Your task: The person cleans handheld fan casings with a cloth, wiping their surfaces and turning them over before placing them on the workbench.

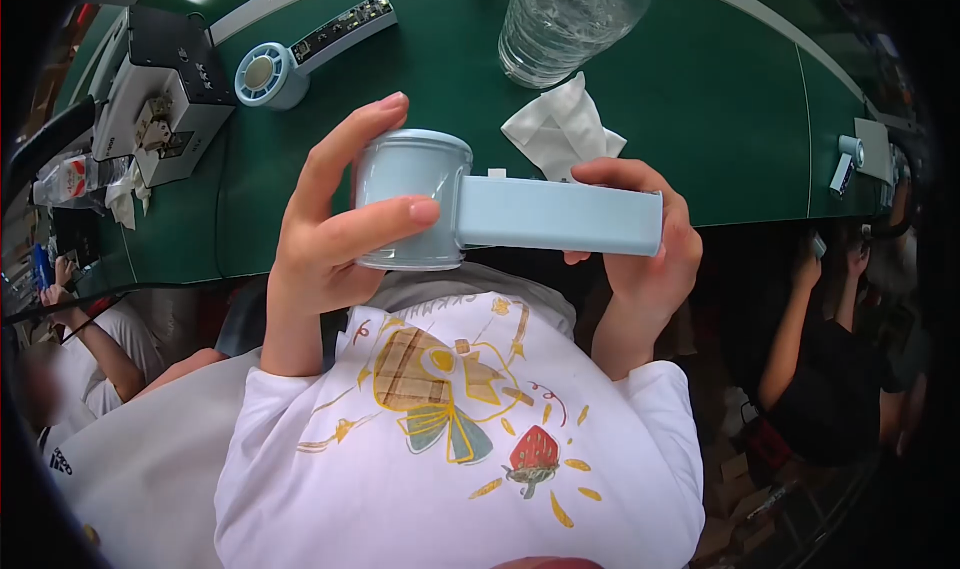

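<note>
Between both hands, above the near edge of the table, is a light-blue handheld fan [560, 214] with a round head and a boxy handle, held sideways. My left hand [335, 204] grips the round head, one finger lying across its side and another along its top rim. The handle's far right end is in my right hand [650, 229], with the thumb side on top and fingertips just showing below. A small white piece sticks up from the handle near the head. The handle's far face is hidden from me.
A second light-blue fan [270, 77] lies at the back left, circuit board exposed in its handle. Beside it stands a black-and-white machine [165, 94]. A clear plastic bottle [570, 19] and a crumpled white tissue [565, 129] are behind my hands. People sit at left and right.
</note>
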Available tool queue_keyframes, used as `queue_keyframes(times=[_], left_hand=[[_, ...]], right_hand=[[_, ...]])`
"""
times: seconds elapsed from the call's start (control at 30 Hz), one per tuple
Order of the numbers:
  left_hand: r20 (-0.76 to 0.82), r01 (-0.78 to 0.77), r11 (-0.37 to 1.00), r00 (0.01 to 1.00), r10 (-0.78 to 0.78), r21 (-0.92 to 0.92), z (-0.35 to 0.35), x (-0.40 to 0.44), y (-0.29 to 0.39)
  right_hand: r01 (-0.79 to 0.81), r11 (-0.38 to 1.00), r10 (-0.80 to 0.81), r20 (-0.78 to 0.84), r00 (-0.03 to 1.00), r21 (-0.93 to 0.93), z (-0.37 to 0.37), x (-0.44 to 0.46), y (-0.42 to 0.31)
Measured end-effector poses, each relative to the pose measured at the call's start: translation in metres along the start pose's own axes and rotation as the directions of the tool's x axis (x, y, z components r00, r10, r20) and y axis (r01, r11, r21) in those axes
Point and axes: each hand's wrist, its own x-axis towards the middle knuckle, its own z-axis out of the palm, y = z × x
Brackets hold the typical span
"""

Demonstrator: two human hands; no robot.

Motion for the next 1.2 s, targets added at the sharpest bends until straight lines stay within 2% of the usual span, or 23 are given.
queue_keyframes(times=[0.1, 0.17, 0.23, 0.27, 0.3, 0.4, 0.5, 0.57, 0.7, 0.83, 0.9, 0.93, 1.0, 1.07, 1.1, 1.17, 1.2], left_hand=[[0.012, 0.009, 1.000, 1.000, -0.009, -0.005, -0.004, 0.004, 0.006], [0.069, 0.177, 0.965, 0.979, -0.193, 0.192, -0.010, 0.011, 0.019], [0.078, 0.114, 0.988, 0.989, -0.122, 0.105, -0.021, 0.016, 0.027], [0.013, 0.023, 1.000, 1.000, -0.023, 0.006, -0.022, 0.024, 0.035], [0.009, 0.029, 1.000, 1.000, -0.029, 0.005, -0.022, 0.024, 0.036], [0.012, 0.042, 0.981, 0.999, -0.040, -0.190, -0.035, 0.031, 0.021], [0.039, 0.033, 0.925, 0.999, -0.019, -0.379, -0.005, 0.034, 0.052], [0.063, 0.032, 0.865, 0.998, -0.001, -0.501, 0.007, 0.038, 0.064], [0.103, 0.071, 0.688, 0.995, 0.005, -0.723, 0.012, 0.039, 0.072], [0.117, 0.092, 0.453, 0.993, 0.026, -0.887, 0.012, 0.042, 0.076], [0.119, 0.100, 0.324, 0.992, 0.041, -0.941, 0.010, 0.043, 0.080], [0.119, 0.102, 0.258, 0.992, 0.051, -0.961, 0.009, 0.043, 0.082], [0.111, 0.101, 0.133, 0.992, 0.067, -0.986, 0.000, 0.040, 0.088], [0.089, 0.088, 0.018, 0.992, 0.091, -0.996, -0.006, 0.034, 0.103], [0.078, 0.082, -0.041, 0.991, 0.107, -0.996, -0.013, 0.028, 0.110], [0.053, 0.077, -0.155, 0.987, 0.154, -0.985, -0.017, 0.030, 0.116], [-0.041, -0.039, -0.189, 0.999, 0.002, -0.981, -0.015, 0.022, 0.128]], right_hand=[[-0.043, 0.999, 0.043, -0.011, 0.999, -0.020, 0.001, 0.003, -0.002], [-0.083, 0.995, 0.082, -0.028, 0.996, -0.047, 0.001, 0.003, -0.004], [-0.079, 0.996, 0.077, -0.056, 0.995, -0.043, 0.003, 0.003, -0.005], [-0.075, 0.996, 0.072, -0.084, 0.994, -0.039, 0.004, 0.002, -0.005], [-0.072, 0.997, 0.068, -0.112, 0.991, -0.034, 0.006, 0.001, -0.004], [-0.052, 0.996, 0.042, -0.130, 0.991, -0.073, 0.007, -0.005, -0.003], [0.049, 0.982, -0.075, -0.135, 0.988, -0.183, 0.007, -0.014, -0.002], [0.048, 0.981, -0.077, -0.150, 0.986, -0.189, 0.005, -0.017, -0.004], [-0.006, 0.977, -0.036, -0.197, 0.980, -0.211, -0.004, -0.025, -0.006], [0.285, 0.942, -0.306, -0.101, 0.947, -0.178, -0.028, -0.022, 0.010], [0.298, 0.939, -0.323, -0.143, 0.935, -0.173, -0.044, -0.024, 0.010], [0.319, 0.939, -0.328, -0.062, 0.943, -0.126, -0.064, -0.024, 0.010], [0.295, 0.941, -0.325, -0.210, 0.922, -0.164, -0.100, -0.030, 0.000], [0.305, 0.929, -0.367, -0.421, 0.829, -0.209, -0.130, -0.030, -0.021], [0.314, 0.926, -0.375, -0.408, 0.832, -0.210, -0.144, -0.026, -0.030], [0.278, 0.801, -0.566, -0.521, 0.638, -0.530, -0.171, -0.014, -0.048], [0.214, 0.716, -0.635, -0.491, 0.596, -0.665, -0.188, -0.006, -0.055]])
